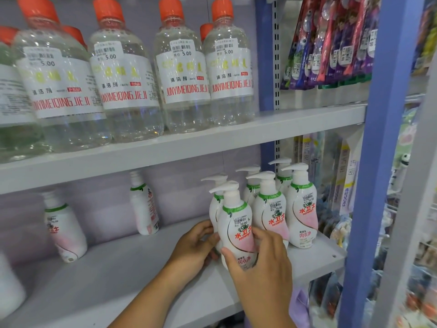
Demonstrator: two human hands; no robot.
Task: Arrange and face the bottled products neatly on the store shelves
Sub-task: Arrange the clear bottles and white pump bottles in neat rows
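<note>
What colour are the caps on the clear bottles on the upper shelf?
Orange-red caps, clearest in the head view.

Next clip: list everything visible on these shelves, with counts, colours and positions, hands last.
Clear cleaner bottles: at least seven, orange caps, white labels, upper shelf.
Pump bottles: six clustered, white with pink and green, lower shelf right end.
Held pump bottle: one of those six, front left of the cluster, label facing out.
Stray bottles: two, white and pink, no pump heads visible, lower shelf back left, labels turned aside.
Hanging toothbrush packs: many, purple and red, upper right.
Shelf upright: one, blue, right.
Left hand: grip on the held bottle's left side.
Right hand: grip round its lower front.
</note>
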